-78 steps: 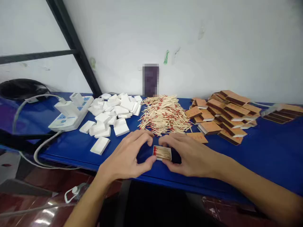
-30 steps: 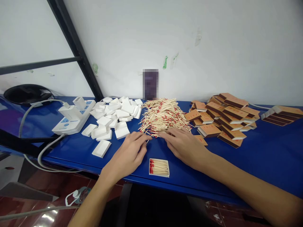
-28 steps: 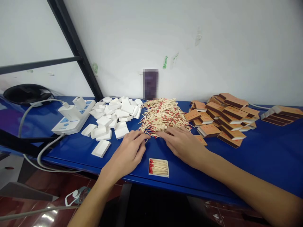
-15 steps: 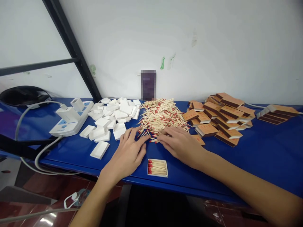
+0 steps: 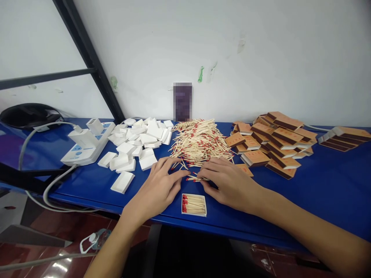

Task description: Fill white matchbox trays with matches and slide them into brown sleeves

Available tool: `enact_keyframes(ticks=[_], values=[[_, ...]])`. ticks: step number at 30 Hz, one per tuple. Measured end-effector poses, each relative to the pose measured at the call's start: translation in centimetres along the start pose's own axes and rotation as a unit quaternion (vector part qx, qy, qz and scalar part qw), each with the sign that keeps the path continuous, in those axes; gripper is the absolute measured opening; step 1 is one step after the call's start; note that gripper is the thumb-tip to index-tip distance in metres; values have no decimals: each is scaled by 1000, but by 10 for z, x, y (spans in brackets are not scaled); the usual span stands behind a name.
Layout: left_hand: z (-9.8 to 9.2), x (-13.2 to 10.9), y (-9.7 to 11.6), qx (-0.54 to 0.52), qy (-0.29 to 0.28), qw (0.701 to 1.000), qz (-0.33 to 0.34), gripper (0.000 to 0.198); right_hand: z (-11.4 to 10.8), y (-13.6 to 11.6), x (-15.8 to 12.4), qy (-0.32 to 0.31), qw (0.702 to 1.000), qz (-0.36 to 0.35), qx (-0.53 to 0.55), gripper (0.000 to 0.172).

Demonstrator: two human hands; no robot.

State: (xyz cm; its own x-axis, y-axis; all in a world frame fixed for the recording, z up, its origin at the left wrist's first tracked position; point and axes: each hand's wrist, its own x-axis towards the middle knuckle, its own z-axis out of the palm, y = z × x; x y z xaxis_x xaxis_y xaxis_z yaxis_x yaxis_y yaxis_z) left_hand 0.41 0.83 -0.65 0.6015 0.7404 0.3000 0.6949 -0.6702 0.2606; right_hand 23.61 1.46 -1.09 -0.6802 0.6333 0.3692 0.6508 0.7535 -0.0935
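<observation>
Both hands (image 5: pixel 162 185) (image 5: pixel 228 181) drew back, pinching matches (image 5: pixel 194 178) between fingertips.

A blue table (image 5: pixel 319 193) runs along the wall. At its far left lies a dark rounded thing (image 5: pixel 27 114), too dim to name for sure. Right of it is a white power strip (image 5: pixel 87 148) (plugs and a grey cable in it). Next comes a heap of empty white trays (image 5: pixel 139 141), with one tray (image 5: pixel 122 182) lying apart, nearer the edge. In the middle lies a pile of matches (image 5: pixel 199 141). A few loose matches (image 5: pixel 193 178) lie just in front of it. A filled tray (image 5: pixel 194 204) sits at the near edge. To the right lie brown matchboxes (image 5: pixel 272 143), heaped, and at the far right a neat row of boxes (image 5: pixel 343 138).
</observation>
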Motion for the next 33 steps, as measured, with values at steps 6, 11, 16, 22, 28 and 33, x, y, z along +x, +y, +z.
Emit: enact_keyframes(ticks=[6,11,16,22,28,33], values=[[1,0,-1,2,-16,1000,-1,33,-1,1,1,11,999,32,-2,17],[0,0,-1,-1,-15,1000,8,32,-2,2,0,18,998,48,-25,20],[0,0,-1,-6,-5,1000,5,31,-4,1,-1,23,999,29,-15,18],[1,0,-1,-4,-6,1000,2,29,-5,0,-1,10,1000,14,-6,17],[1,1,-1,3,-11,1000,2,29,-4,2,-2,24,999,30,-29,15],[1,1,-1,3,-11,1000,3,29,-6,2,0,6,998,58,-37,13]])
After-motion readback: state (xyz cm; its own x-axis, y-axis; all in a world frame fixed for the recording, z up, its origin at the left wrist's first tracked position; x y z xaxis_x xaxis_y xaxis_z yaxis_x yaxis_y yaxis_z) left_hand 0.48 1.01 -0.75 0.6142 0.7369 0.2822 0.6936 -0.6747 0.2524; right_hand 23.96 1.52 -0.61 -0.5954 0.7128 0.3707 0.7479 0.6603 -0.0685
